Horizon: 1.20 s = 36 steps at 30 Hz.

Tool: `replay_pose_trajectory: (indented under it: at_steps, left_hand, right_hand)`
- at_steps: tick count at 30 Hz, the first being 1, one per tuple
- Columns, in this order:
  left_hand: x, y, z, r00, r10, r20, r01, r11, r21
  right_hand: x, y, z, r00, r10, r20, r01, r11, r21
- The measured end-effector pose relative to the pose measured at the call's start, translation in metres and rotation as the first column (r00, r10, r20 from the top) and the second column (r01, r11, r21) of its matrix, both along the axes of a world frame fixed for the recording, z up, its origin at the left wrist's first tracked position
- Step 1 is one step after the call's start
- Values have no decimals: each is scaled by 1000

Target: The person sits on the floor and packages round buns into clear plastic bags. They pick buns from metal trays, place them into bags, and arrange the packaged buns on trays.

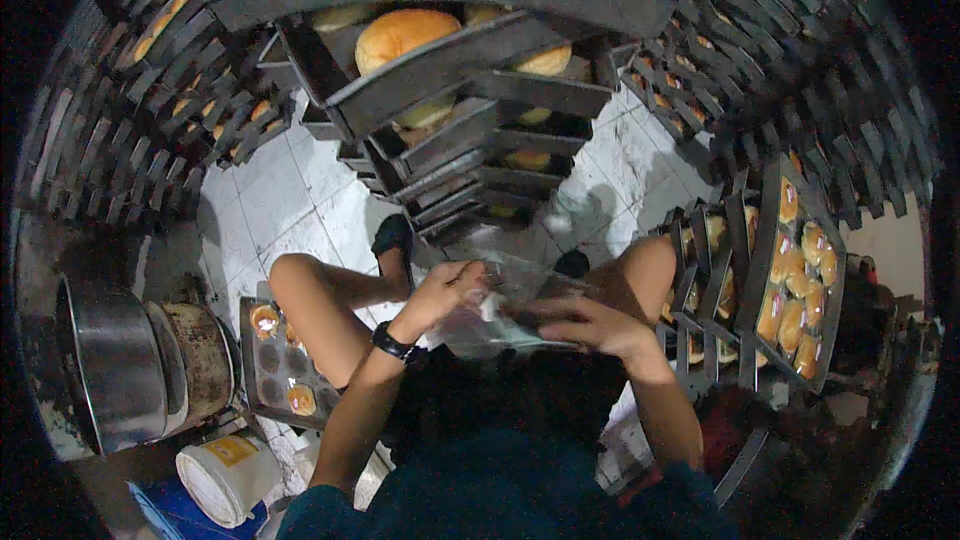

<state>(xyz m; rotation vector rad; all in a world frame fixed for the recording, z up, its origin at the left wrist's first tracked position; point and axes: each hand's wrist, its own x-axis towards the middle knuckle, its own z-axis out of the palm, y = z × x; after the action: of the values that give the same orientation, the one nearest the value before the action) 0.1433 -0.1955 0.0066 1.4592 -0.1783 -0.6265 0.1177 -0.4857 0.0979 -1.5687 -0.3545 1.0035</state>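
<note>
Over my lap, both hands are at a clear plastic bag or film [517,334], blurred by motion. My left hand [454,289], with a dark watch at its wrist, has its fingers bent at the plastic's left side, where a small whitish piece shows. My right hand [585,319] is at the right side of the plastic, fingers spread and blurred; whether it grips the plastic is unclear. Ahead of me, a stack of dark metal trays [420,82] holds large round golden buns [405,37]. The top tray carries buns in clear wrapping.
On the right, stacked trays [765,262] hold wrapped buns [795,277]. A round-cup baking tray [262,390] with some wrapped buns lies by my left knee. Large metal pots [120,360] and a white lidded bucket [217,480] stand at left. More tray stacks rise on both far sides.
</note>
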Motion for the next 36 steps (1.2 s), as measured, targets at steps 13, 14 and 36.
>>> replay_pose_trajectory:
  at_steps: [13,14,36]
  left_hand:
    - [2,53,145,928,349,128,-280,882,-378]
    - [3,45,156,893,350,281,-203,873,-442]
    - [247,144,339,871,487,-59,-230,300,-926]
  right_hand:
    - [25,46,123,572,163,804,-112,986,-120]
    - [30,53,131,631,113,767,-104,993,-61]
    - [571,228,251,288,324,901,563,704,-433]
